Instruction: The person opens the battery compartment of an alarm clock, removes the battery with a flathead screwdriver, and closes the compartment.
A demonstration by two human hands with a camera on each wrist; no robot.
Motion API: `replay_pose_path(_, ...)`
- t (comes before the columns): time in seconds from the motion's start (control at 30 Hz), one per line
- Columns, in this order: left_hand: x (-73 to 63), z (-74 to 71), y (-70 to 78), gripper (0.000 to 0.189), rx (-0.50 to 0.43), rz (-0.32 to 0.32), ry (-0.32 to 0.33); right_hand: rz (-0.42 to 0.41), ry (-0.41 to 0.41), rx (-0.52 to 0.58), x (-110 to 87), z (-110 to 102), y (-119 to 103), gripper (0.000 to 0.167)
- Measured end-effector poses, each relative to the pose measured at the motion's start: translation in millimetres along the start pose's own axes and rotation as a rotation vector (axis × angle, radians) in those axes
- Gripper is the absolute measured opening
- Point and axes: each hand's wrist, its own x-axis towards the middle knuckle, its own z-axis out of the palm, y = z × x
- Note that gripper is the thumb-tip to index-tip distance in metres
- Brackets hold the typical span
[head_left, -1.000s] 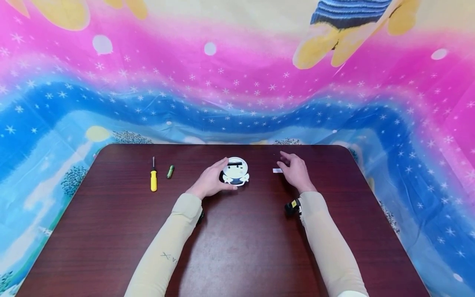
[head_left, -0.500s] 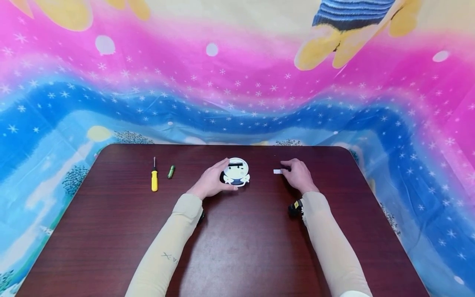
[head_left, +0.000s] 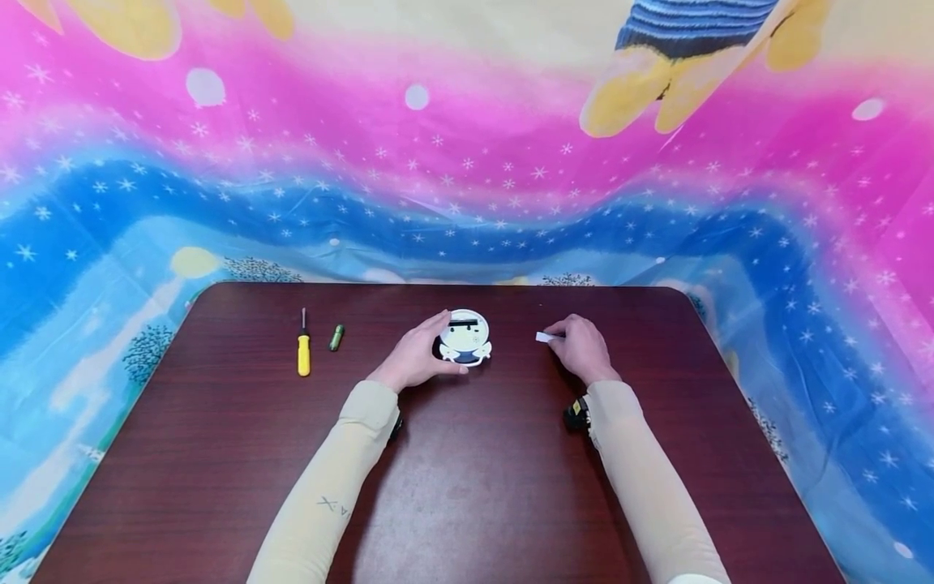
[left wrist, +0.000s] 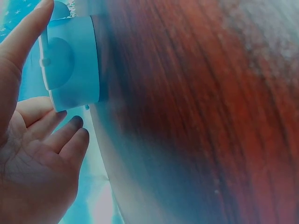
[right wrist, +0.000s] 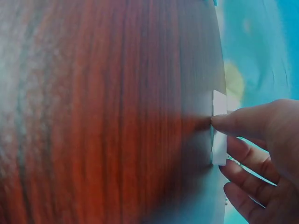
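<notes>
A white round device (head_left: 473,339) with a dark slot in its top face rests on the table, left of the right hand. My left hand (head_left: 414,354) holds it from the left, thumb on the near side and fingers on the far side. In the left wrist view the device (left wrist: 77,70) stands thick-sided between thumb and fingers. My right hand (head_left: 581,349) pinches a small white rectangular cover (head_left: 543,337). The right wrist view has that cover (right wrist: 218,142) edge-on, the thumb against it and fingertips behind.
To the left lie a yellow-handled screwdriver (head_left: 303,353) and green cylindrical batteries (head_left: 336,337), side by side. A tiny dark speck sits near the back edge. The dark wood table (head_left: 467,478) ends at a patterned cloth backdrop (head_left: 467,178).
My right hand's fingers have closed on the white cover, which now tilts slightly in the pinch. The left hand and the round device stay in place.
</notes>
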Motion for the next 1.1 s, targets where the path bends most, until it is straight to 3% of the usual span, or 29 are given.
replay_pose_path(0.33, 0.1, -1.6, 1.2, 0.108, 0.000, -0.012, -0.006, 0.002, 0.040, 0.019, -0.2, 1.7, -1.1, 0.017)
replay_pose_path(0.6, -0.6, -1.1, 1.6, 0.108, -0.008, -0.013, -0.007, -0.102, 0.113, 0.025, -2.7, 4.3, -3.5, 0.016)
replay_pose_path(1.1, -1.6, -1.6, 2.2, 0.107, -0.015, -0.014, -0.009, -0.136, 0.203, 0.151, 11.2, 8.5, -31.1, 0.013)
